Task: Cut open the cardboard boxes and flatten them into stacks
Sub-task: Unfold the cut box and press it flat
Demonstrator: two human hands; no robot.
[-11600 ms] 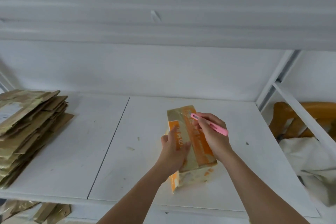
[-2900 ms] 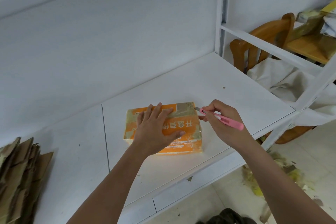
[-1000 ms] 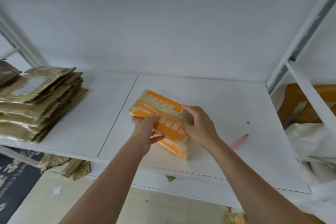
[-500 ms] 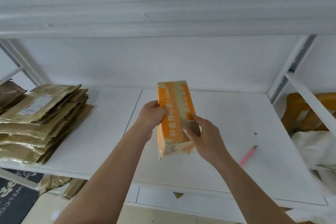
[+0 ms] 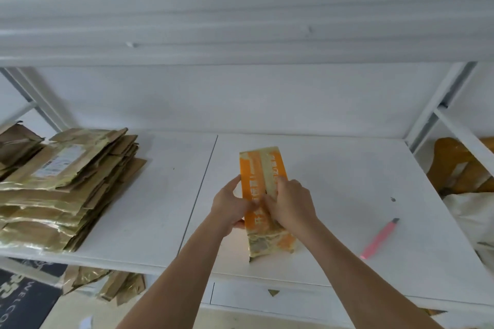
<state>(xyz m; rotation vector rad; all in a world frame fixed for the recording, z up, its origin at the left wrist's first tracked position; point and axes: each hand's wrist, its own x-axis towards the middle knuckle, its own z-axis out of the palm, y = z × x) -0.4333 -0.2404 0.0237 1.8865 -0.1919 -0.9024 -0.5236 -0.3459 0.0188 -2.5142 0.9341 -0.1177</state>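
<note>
left hand [image 5: 230,208]: mine, curled round the left side of the orange cardboard box [image 5: 263,195], thumb at the top seam
right hand [image 5: 290,204]: curled on the right side, fingers digging into the taped centre seam
box: standing on the white shelf [image 5: 334,195], front-centre
pink utility knife [image 5: 379,239]: lying on shelf, right of box, apart
flattened cardboard stack [image 5: 64,189]: left end of shelf

Probably storeroom: white shelving [image 5: 320,168], flattened cardboard [image 5: 66,189].
</note>
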